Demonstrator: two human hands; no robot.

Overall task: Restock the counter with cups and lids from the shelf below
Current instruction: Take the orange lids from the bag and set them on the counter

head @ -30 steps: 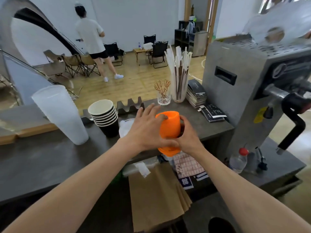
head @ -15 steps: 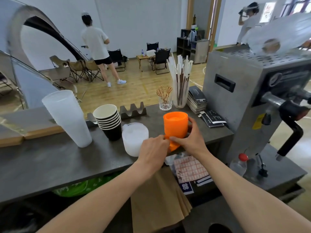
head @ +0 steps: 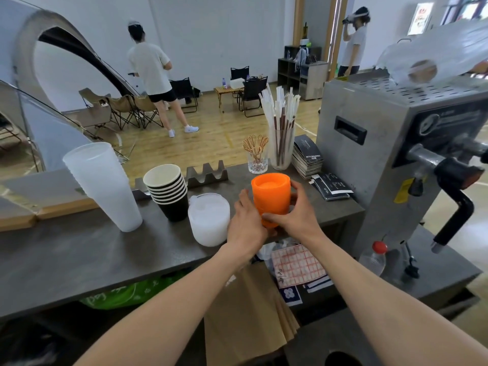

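**Orange cup stack at counter edge**

On the grey counter (head: pixel 79 249), head view: both hands are gripping the orange cup stack (head: pixel 270 196), upright near the front edge. Left hand (head: pixel 247 223) is wrapping its left side, right hand (head: pixel 293 217) its base, beside the white lid stack (head: pixel 208 220).

Your hands cover the base of the orange plastic cup stack (head: pixel 270 196) at frame centre; whether it touches the counter cannot be told.

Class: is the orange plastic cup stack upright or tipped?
Upright: the orange plastic cup stack stands mouth-up on the grey counter, both hands around it.
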